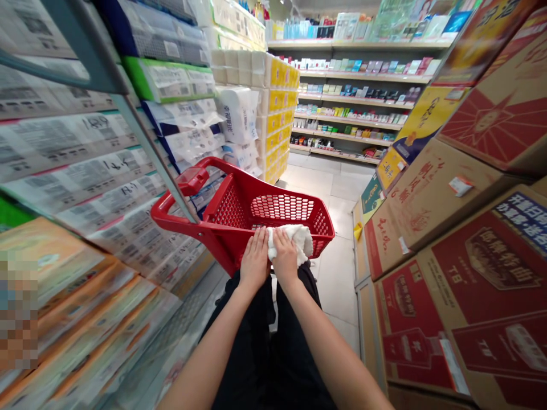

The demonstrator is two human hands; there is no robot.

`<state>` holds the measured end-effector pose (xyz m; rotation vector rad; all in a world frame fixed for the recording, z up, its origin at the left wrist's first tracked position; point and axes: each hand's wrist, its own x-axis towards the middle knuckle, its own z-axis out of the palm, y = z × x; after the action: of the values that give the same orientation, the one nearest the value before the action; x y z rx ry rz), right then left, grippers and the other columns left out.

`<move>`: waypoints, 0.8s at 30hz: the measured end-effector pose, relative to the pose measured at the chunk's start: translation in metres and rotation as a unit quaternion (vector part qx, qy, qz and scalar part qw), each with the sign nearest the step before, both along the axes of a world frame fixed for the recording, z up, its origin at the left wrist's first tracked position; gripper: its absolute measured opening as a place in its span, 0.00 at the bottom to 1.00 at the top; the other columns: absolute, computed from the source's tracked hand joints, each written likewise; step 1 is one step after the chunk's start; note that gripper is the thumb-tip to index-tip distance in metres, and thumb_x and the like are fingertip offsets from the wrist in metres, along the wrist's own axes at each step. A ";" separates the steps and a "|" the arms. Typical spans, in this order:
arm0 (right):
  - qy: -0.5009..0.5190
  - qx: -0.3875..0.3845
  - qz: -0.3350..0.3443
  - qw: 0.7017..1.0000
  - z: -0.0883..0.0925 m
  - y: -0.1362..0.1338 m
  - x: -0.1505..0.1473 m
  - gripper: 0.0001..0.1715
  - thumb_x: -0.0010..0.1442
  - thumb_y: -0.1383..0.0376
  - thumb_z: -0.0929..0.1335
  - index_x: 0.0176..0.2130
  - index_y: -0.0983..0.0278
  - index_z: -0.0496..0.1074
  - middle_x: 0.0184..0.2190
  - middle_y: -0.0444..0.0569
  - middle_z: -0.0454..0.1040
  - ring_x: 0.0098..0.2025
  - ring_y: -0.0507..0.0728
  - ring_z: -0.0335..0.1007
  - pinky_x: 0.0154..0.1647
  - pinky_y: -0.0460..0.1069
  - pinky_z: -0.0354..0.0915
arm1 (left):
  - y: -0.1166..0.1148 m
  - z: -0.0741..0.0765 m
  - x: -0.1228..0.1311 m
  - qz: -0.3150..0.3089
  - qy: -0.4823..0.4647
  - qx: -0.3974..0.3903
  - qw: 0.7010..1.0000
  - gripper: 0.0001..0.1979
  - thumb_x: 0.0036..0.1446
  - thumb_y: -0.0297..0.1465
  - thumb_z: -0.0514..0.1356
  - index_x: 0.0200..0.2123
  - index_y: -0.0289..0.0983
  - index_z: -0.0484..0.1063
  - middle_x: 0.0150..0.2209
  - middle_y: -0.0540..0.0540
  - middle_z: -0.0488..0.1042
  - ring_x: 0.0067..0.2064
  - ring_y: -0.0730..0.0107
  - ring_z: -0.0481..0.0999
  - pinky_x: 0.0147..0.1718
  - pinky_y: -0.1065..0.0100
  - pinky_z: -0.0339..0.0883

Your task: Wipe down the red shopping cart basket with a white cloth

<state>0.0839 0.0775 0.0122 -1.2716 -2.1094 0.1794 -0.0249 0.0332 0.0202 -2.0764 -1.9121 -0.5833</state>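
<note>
A red plastic shopping basket [273,179] with perforated walls, a red carry handle and a long metal pull rod [147,145] stands just in front of my legs. My left hand [255,262] lies on its near rim, fingers stretched out and close together. Beside it, my right hand [284,253] presses a white cloth [301,239] against the same rim. Bunched folds of the cloth stick out to the right of my fingers. My palms hide part of the rim. The visible inside of the basket shows bare red mesh.
Stacked paper packs [128,165] rise on the left, with orange packs [77,319] lower down. Yellow-and-white tissue packs [277,108] stand beyond. Cartons [453,250] line the right side of the tiled aisle [337,222]. Shelves of small boxes [354,74] close the far end.
</note>
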 end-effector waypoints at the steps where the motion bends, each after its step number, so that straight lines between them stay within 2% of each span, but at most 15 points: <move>1: -0.006 0.004 0.009 1.000 0.000 0.000 0.001 0.39 0.56 0.80 0.58 0.64 0.65 0.61 0.65 0.51 0.62 0.68 0.59 0.54 0.66 0.57 0.53 | 0.000 0.000 0.000 0.000 0.002 0.000 1.000 0.36 0.56 0.25 0.52 0.68 0.27 0.48 0.70 0.38 0.51 0.71 0.58 0.45 0.68 0.56 0.45; 5: -0.031 0.038 0.027 0.998 -0.008 0.005 0.033 0.41 0.56 0.80 0.59 0.66 0.63 0.58 0.65 0.50 0.61 0.68 0.57 0.54 0.65 0.56 0.54 | -0.001 0.001 0.000 -0.004 0.004 0.006 1.000 0.40 0.52 0.23 0.53 0.69 0.28 0.45 0.71 0.38 0.48 0.72 0.59 0.43 0.68 0.57 0.44; 9: -0.020 0.053 -0.031 0.998 -0.025 0.020 0.093 0.43 0.53 0.80 0.58 0.66 0.63 0.58 0.65 0.50 0.61 0.68 0.58 0.53 0.64 0.57 0.56 | -0.003 0.002 0.001 -0.004 0.003 0.003 1.000 0.43 0.50 0.23 0.54 0.69 0.28 0.43 0.71 0.39 0.46 0.72 0.59 0.42 0.69 0.57 0.43; 13: 0.031 0.057 -0.082 0.995 -0.039 0.042 0.153 0.37 0.54 0.77 0.59 0.62 0.63 0.64 0.62 0.51 0.66 0.66 0.58 0.58 0.65 0.57 0.58 | -0.002 0.002 0.001 -0.003 0.002 0.001 1.000 0.43 0.51 0.23 0.54 0.69 0.28 0.43 0.71 0.39 0.46 0.72 0.59 0.42 0.69 0.57 0.42; 15: 0.047 0.055 -0.101 0.992 -0.042 0.049 0.170 0.36 0.55 0.76 0.59 0.61 0.63 0.66 0.61 0.52 0.68 0.65 0.57 0.60 0.64 0.56 0.58 | -0.002 0.001 0.001 -0.005 0.003 0.001 1.000 0.43 0.51 0.23 0.54 0.69 0.28 0.42 0.71 0.39 0.46 0.72 0.59 0.42 0.69 0.57 0.43; 17: 0.045 0.049 -0.136 0.988 -0.043 0.051 0.172 0.35 0.55 0.76 0.58 0.61 0.65 0.66 0.62 0.54 0.67 0.66 0.58 0.58 0.64 0.57 0.57 | -0.002 0.001 0.001 -0.004 0.005 0.001 1.000 0.42 0.51 0.23 0.54 0.69 0.28 0.42 0.71 0.39 0.46 0.72 0.58 0.42 0.69 0.57 0.42; 20: 0.023 0.032 -0.184 0.982 -0.039 0.045 0.147 0.36 0.55 0.77 0.58 0.62 0.66 0.64 0.63 0.55 0.65 0.67 0.60 0.56 0.62 0.58 0.57 | -0.002 0.001 0.001 -0.001 0.007 0.004 1.000 0.42 0.52 0.24 0.54 0.69 0.27 0.42 0.71 0.38 0.47 0.72 0.58 0.42 0.69 0.57 0.42; 24: -0.010 0.019 -0.131 0.991 -0.023 0.024 0.082 0.41 0.52 0.80 0.57 0.63 0.66 0.62 0.64 0.55 0.63 0.68 0.60 0.54 0.60 0.57 0.57 | -0.001 0.000 0.000 0.000 0.007 0.008 1.000 0.42 0.52 0.23 0.54 0.69 0.27 0.43 0.71 0.38 0.46 0.72 0.58 0.42 0.69 0.57 0.43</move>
<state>0.1659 0.1016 -0.0110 -1.5160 -1.9293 0.0113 -0.0244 0.0320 0.0201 -2.0664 -1.8937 -0.5810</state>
